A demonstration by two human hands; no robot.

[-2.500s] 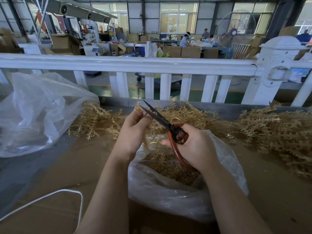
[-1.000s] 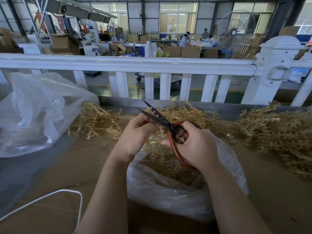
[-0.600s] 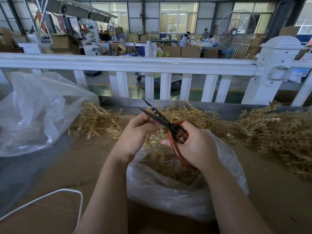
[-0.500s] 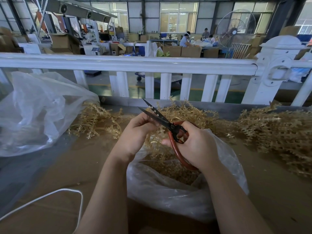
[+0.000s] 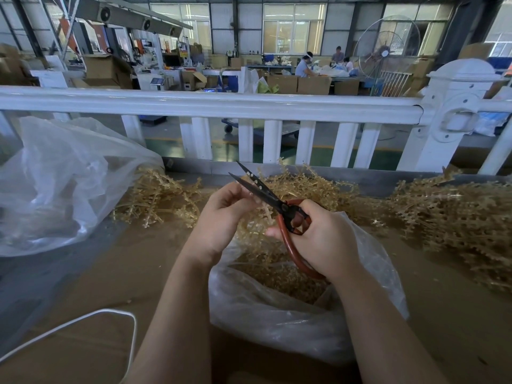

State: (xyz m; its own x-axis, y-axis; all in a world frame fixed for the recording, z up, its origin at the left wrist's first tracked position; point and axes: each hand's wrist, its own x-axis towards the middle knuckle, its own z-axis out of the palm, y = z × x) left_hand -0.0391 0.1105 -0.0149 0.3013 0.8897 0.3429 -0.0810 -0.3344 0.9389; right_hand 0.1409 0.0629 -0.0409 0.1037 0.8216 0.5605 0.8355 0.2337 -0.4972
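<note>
The left hand (image 5: 221, 217) pinches a golden sprig (image 5: 267, 214) against part-open scissors (image 5: 266, 194) gripped by the right hand (image 5: 324, 242); a hasty snip could nick its fingers.

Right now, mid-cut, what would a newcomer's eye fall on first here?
First the red-handled scissors at centre, gripped by the right hand, with their dark blades open and pointing up-left. Next comes the left hand pinching a golden sprig beside those blades, above an open clear bag part-filled with golden trimmings. Behind, sprig heaps line the far table edge under a white railing.
</note>
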